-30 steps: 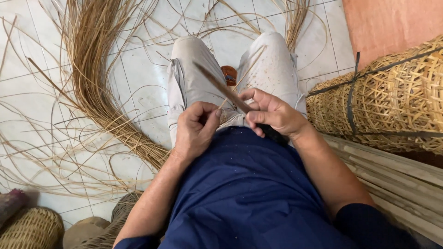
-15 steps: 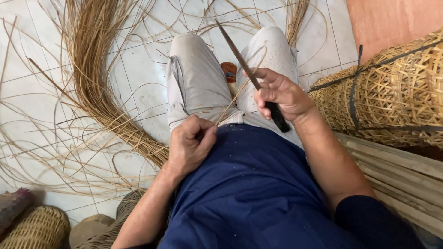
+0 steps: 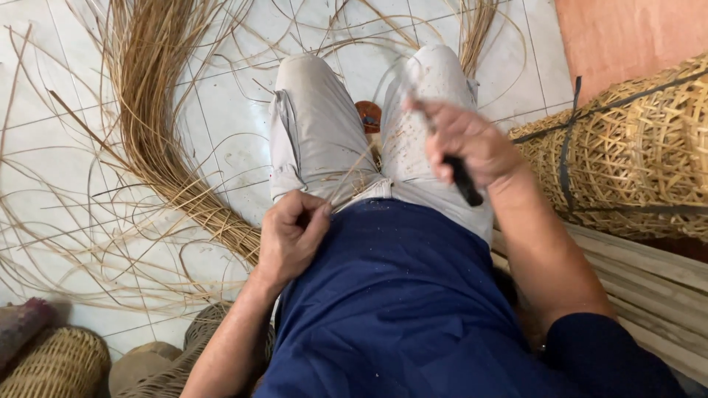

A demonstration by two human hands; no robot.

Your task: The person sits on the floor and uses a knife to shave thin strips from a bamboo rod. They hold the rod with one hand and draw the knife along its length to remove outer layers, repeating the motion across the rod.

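I sit with my legs in pale trousers stretched over a white tiled floor (image 3: 228, 110). My left hand (image 3: 291, 232) rests at my waist and pinches the near end of a thin cane strip (image 3: 352, 171) that runs up over my lap. My right hand (image 3: 464, 144) is raised over my right thigh and grips a knife by its black handle (image 3: 463, 180). The blade points away from me and is blurred by motion.
A large bundle of long cane strips (image 3: 158, 125) curves across the floor on my left, with loose strands all around. Woven baskets tied with a dark strap (image 3: 634, 155) lie at my right, above flat slats (image 3: 649, 287). A small basket (image 3: 55, 361) sits at the bottom left.
My right hand has swept the knife away from my left hand, up and to the right along the strip. My left hand stayed at my waist, pinching the strip.
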